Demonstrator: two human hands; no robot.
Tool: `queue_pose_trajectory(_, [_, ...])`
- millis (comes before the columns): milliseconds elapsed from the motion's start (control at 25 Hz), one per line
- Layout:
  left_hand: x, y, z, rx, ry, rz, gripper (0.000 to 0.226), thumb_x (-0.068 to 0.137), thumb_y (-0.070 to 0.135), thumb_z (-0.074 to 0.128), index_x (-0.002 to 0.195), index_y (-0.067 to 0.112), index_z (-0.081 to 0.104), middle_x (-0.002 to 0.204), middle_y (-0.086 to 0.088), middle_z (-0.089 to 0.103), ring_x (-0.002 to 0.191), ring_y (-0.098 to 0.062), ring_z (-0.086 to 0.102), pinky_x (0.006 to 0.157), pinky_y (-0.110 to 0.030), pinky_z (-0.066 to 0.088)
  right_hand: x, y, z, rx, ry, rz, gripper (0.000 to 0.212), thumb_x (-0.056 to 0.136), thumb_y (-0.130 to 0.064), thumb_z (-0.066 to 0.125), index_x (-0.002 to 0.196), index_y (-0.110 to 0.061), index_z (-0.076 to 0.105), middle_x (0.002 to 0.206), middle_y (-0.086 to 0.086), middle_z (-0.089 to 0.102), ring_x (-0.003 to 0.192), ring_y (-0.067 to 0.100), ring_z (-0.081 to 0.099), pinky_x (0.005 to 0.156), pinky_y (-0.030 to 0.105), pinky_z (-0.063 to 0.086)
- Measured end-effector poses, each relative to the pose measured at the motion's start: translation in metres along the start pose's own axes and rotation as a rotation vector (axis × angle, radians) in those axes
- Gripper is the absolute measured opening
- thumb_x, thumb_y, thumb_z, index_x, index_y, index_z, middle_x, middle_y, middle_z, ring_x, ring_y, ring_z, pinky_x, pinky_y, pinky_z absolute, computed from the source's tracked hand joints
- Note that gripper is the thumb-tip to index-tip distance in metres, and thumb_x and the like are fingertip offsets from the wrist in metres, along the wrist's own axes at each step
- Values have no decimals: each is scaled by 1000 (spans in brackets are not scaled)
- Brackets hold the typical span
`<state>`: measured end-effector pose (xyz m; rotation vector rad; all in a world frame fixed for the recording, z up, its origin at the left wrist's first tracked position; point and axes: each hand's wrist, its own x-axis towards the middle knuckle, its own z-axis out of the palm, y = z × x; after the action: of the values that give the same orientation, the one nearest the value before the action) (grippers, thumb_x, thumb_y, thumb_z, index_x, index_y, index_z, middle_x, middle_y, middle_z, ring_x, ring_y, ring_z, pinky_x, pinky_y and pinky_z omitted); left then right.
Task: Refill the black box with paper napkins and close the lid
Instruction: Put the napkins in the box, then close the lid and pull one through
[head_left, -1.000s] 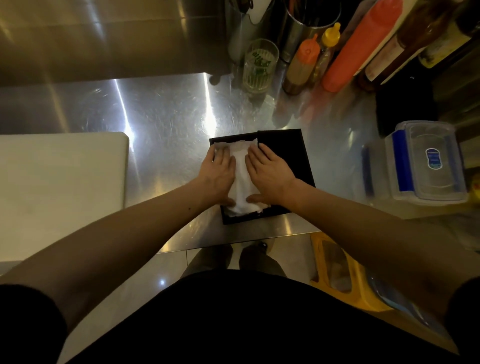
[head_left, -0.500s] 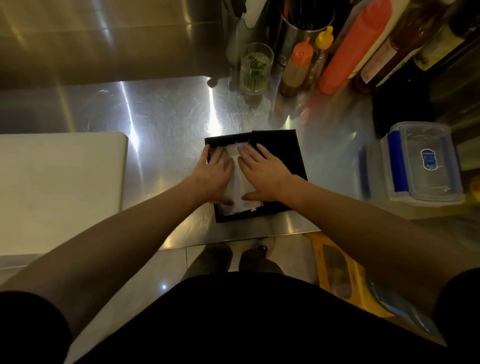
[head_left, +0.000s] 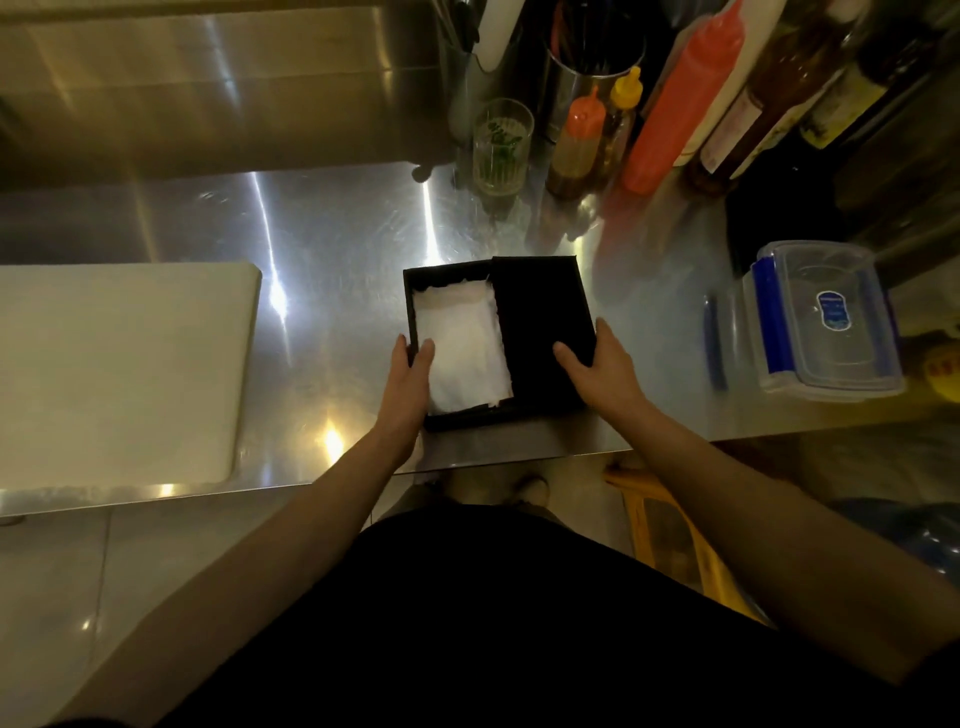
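The black box (head_left: 447, 271) lies open on the steel counter near its front edge. A stack of white paper napkins (head_left: 465, 351) fills its left half. The black lid (head_left: 540, 322) lies flat over the right half. My left hand (head_left: 408, 379) grips the box's left wall, thumb outside and fingers over the rim touching the napkins. My right hand (head_left: 602, 369) holds the lid's near right corner, thumb on top of it.
A white cutting board (head_left: 114, 369) lies to the left. A clear plastic container with blue clips (head_left: 823, 322) stands at the right. Sauce bottles (head_left: 670, 114), a glass (head_left: 501, 148) and steel utensil holders (head_left: 587, 83) line the back. A yellow stool (head_left: 675, 540) stands below the counter edge.
Both hands lifted off the napkins, where they were pressing flat, and spread apart: the left to the box's left wall, the right to the lid's corner.
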<state>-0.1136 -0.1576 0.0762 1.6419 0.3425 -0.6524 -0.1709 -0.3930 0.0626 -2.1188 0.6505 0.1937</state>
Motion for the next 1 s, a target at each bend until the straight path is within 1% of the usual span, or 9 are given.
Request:
queue_pose_trajectory(80, [2, -1, 2, -73, -24, -34, 52, 99, 52, 34, 141, 23, 45, 136, -3, 58, 126, -24, 55, 104, -44, 46, -2, -2, -5, 215, 20, 87, 46, 98, -36, 53, 136, -12, 46, 131, 11, 58, 120, 29, 57, 100, 43, 50])
queue_pose_trajectory(240, [-2, 0, 1, -175, -53, -75, 46, 102, 54, 25, 120, 30, 61, 116, 4, 69, 109, -14, 65, 89, -33, 54, -7, -17, -27, 543, 114, 190, 31, 101, -26, 47, 126, -15, 60, 113, 0, 64, 113, 24, 61, 90, 33, 54])
queue_pose_trajectory(360, [-1, -2, 0, -257, -81, -72, 48, 103, 51, 20, 117, 31, 61, 114, 5, 69, 107, -12, 65, 88, -31, 53, -18, -30, -43, 836, -19, 193, 31, 102, -30, 43, 124, -20, 63, 124, 4, 63, 112, 23, 61, 83, 31, 55])
queue_pose_trajectory(440, [-1, 0, 0, -286, -90, -88, 50, 103, 52, 17, 115, 32, 61, 112, 8, 69, 107, -11, 64, 86, -29, 52, -24, -39, -44, 896, -120, 170, 33, 103, -30, 42, 127, -19, 61, 123, 4, 63, 109, 23, 61, 75, 27, 54])
queue_pose_trajectory(520, [0, -1, -3, -309, -106, -99, 56, 102, 56, 15, 127, 29, 57, 122, 5, 66, 114, -14, 61, 91, -33, 49, -27, -48, -35, 849, -183, 127, 31, 103, -27, 44, 127, -16, 61, 114, 3, 66, 101, 20, 62, 69, 25, 53])
queue_pose_trajectory(600, [1, 0, -7, -323, -142, -104, 65, 99, 61, 14, 141, 26, 49, 131, 2, 62, 121, -19, 58, 97, -38, 47, -27, -56, -21, 740, -238, 93, 31, 100, -28, 50, 127, -15, 59, 113, 6, 66, 100, 20, 64, 77, 31, 57])
queue_pose_trajectory(840, [-3, 2, -17, -330, -237, -138, 75, 95, 68, 10, 148, 23, 37, 136, 4, 55, 129, -19, 48, 104, -34, 38, -23, -59, 24, 321, -264, 132, 66, 88, -44, 66, 141, -12, 44, 134, 10, 55, 117, 25, 57, 99, 40, 51])
queue_pose_trajectory(920, [-4, 4, -21, -313, -236, -146, 73, 96, 66, 9, 148, 24, 36, 132, 7, 54, 129, -18, 45, 105, -32, 35, -23, -58, 32, 236, -227, 113, 62, 88, -42, 67, 137, -10, 47, 133, 10, 56, 116, 25, 58, 97, 38, 51])
queue_pose_trajectory(1000, [-3, 6, -22, -301, -241, -155, 72, 96, 65, 9, 150, 24, 34, 141, 4, 48, 139, -21, 37, 110, -34, 31, -23, -58, 35, 192, -210, 125, 57, 89, -41, 66, 135, -10, 50, 129, 10, 59, 111, 24, 59, 96, 39, 52])
